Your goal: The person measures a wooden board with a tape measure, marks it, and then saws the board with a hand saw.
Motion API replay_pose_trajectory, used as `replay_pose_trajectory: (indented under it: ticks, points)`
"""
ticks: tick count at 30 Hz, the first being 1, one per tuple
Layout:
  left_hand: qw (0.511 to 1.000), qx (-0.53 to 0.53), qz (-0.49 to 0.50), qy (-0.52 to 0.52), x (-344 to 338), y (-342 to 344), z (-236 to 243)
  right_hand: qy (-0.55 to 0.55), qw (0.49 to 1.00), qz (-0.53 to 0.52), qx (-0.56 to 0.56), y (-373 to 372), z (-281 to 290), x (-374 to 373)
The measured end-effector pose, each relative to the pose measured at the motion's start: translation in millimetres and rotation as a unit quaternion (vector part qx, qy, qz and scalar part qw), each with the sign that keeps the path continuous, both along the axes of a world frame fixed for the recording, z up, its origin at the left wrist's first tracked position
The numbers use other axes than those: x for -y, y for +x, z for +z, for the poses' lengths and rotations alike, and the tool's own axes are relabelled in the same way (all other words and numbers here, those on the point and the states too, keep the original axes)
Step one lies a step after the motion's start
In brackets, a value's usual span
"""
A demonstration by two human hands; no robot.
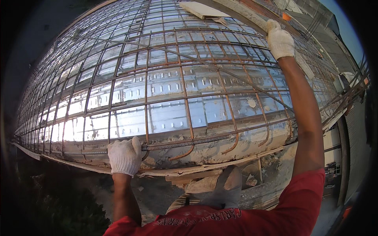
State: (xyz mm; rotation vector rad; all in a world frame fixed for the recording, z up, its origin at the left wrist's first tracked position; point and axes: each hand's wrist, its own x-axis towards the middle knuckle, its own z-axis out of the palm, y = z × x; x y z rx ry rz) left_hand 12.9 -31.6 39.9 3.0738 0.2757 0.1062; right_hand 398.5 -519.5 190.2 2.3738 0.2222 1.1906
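Note:
My left hand (125,156), in a white knit glove, is closed around a thick ribbed rebar (185,143) that runs along the near edge of a reinforcing mesh. At the upper right, my right hand (280,38), also gloved, reaches out with its fingers wrapped over the edge of a long wooden plank (246,17). The plank slants across the bars and continues past the hand. Rusty crossed rods make up the mesh (181,74), which spreads over shiny ribbed metal decking (165,118). Several rod ends curl into hooks (231,148) between my two arms.
A rough concrete strip and a thin board edge (212,168) border the decking in front of me, with a drop beyond. A pale panel (202,10) lies on the far mesh. Loose rebar ends (360,84) jut out at the right; foliage (59,208) grows below left.

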Motion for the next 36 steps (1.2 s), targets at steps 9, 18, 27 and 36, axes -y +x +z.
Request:
replay_pose_trajectory:
  ticks: [9, 18, 27, 36]
  points:
    - [0.999, -0.036, -0.023, 0.026, -1.5, 2.7, 4.7, 0.122, 0.964, -0.194, -0.136, 95.0, -102.5, -14.2]
    - [0.997, -0.072, 0.007, -0.003, -6.2, 0.0, 5.9, 0.276, 0.832, 0.177, -0.447, 25.7, -133.7, -169.5]
    - [0.997, -0.064, -0.024, -0.038, -6.4, -0.3, 0.3, 0.269, 0.819, 0.144, -0.486, -59.3, -132.9, -231.3]
    - [0.993, -0.118, 0.017, -0.027, -15.2, 13.0, 2.0, 0.198, 0.904, 0.144, -0.35, -36.6, -131.9, -235.6]
